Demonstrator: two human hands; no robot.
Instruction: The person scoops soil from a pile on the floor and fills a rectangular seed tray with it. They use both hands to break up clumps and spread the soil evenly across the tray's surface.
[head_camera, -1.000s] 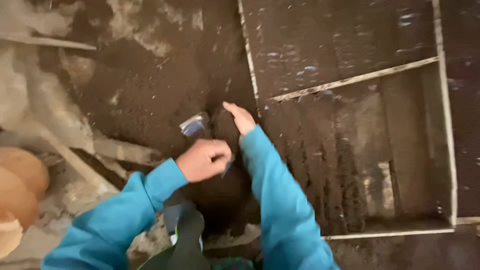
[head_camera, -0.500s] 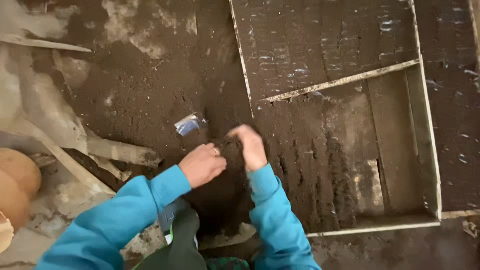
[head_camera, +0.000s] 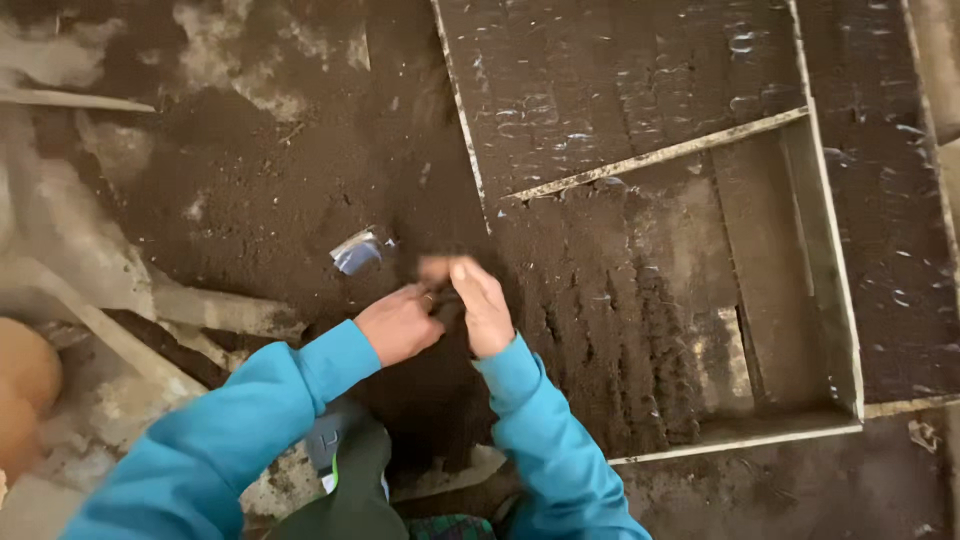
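Down near the centre, both hands meet over a patch of dark soil (head_camera: 270, 210). The left hand (head_camera: 398, 325), at the end of a turquoise sleeve coming up from seven o'clock, is curled with fingers bent inward. The right hand (head_camera: 478, 305), its forearm rising from six o'clock, lies palm down, fingers together and blurred at the tips. They appear to press a small dark clump (head_camera: 446, 303) between them; the exact grip cannot be told. A shiny scrap (head_camera: 357, 252) lies at ten o'clock from the hands. A metal-edged frame (head_camera: 835, 330) filled with raked soil sits at three o'clock.
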